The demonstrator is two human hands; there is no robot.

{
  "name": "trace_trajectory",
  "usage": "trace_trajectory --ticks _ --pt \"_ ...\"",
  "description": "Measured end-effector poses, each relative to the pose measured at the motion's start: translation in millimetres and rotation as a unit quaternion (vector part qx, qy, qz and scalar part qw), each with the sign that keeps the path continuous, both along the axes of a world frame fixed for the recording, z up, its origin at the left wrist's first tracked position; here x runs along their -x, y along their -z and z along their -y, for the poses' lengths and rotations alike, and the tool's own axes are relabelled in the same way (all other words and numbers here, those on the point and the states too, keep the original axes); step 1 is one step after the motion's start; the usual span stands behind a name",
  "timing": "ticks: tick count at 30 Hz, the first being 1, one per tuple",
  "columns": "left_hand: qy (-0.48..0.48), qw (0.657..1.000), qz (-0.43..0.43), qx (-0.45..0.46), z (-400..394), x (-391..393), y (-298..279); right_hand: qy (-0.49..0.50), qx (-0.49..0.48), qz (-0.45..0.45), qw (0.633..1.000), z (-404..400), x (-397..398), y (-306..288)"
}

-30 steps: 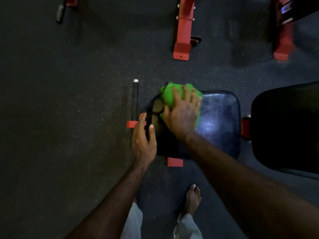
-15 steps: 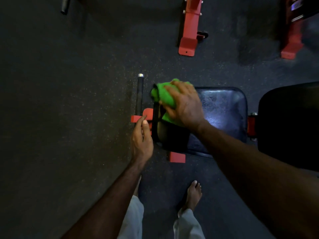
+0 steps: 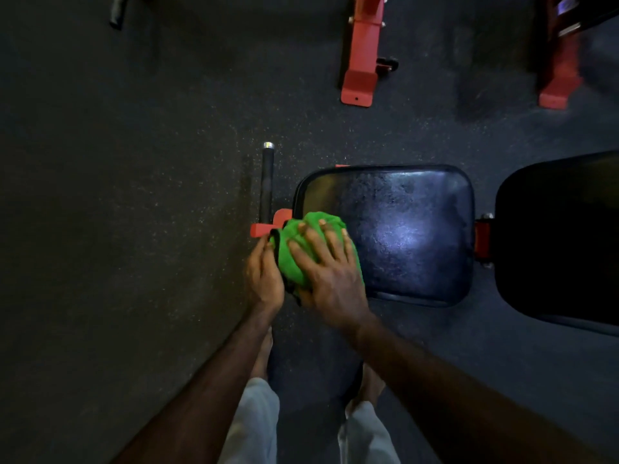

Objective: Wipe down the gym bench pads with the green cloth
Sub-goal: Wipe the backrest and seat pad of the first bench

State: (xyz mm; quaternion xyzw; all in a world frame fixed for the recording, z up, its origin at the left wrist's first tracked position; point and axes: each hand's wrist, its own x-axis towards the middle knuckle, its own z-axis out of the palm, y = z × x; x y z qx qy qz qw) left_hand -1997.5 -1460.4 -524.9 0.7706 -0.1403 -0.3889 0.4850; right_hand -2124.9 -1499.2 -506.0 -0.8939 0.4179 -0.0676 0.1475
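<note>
We press bunched green cloth (image 3: 313, 249) under flat, spread right hand (image 3: 330, 272) on near-left corner of glossy black seat pad (image 3: 412, 229). Left hand (image 3: 263, 274) grips pad edge. We judge seat part-wiped; black back pad (image 3: 562, 242) left.

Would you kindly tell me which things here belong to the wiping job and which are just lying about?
Job: green cloth; seat pad; back pad; right hand pressing the cloth; left hand on the pad's edge.

Lying about: black bar; red frame foot; second red foot.
</note>
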Motion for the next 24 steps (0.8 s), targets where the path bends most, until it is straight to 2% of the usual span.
trace_trajectory --ticks 1,2,4,5,6,7,10,11,12,13,15,16,17,20,21,22,24 --pt "0.002 1.000 -0.006 0.008 -2 0 0 -0.055 0.007 -0.004 0.998 7 13 0" --pt "0.016 1.000 -0.004 0.015 -4 0 0 -0.057 0.014 -0.003 0.998 15 25 -1" --pt "0.054 0.998 0.014 0.024 -8 5 -2 0.071 -0.001 0.009 0.997 18 35 0" --pt "0.068 0.997 0.026 0.026 -10 9 -3 0.157 -0.019 0.022 0.987 10 31 -3" --pt "0.076 0.996 0.040 0.026 -9 14 -8 0.203 -0.031 0.024 0.978 -2 23 -5" --pt "0.079 0.995 0.055 0.029 -9 18 -11 0.197 -0.037 0.021 0.979 -16 15 -6" --pt "0.106 0.987 0.111 0.046 -1 28 -16 0.011 0.003 -0.012 1.000 -26 36 -1" --pt "0.116 0.984 0.125 0.048 2 28 -16 -0.006 0.019 -0.023 1.000 -17 52 -1" --pt "0.124 0.982 0.136 0.047 5 29 -17 0.028 0.021 -0.023 0.999 -10 66 -1" --pt "0.135 0.979 0.145 0.050 8 29 -16 0.105 0.009 -0.013 0.994 -7 74 0" --pt "0.151 0.974 0.161 0.053 14 29 -18 0.274 -0.016 0.015 0.962 -15 70 -1" --pt "0.154 0.972 0.168 0.051 18 30 -18 0.297 -0.017 0.013 0.955 -23 62 -2" --pt "0.156 0.971 0.176 0.046 20 29 -17 0.267 -0.023 0.003 0.963 -32 57 -1" --pt "0.162 0.965 0.205 0.022 24 34 -17 0.064 -0.016 -0.046 0.997 -32 88 -3" --pt "0.165 0.963 0.213 0.013 24 35 -18 0.065 -0.006 -0.050 0.997 -24 104 -4" --pt "0.170 0.960 0.222 0.004 24 37 -19 0.123 0.000 -0.039 0.992 -19 116 -4" --pt "0.185 0.950 0.250 -0.006 23 41 -22 0.317 -0.014 0.012 0.948 -17 120 -5"
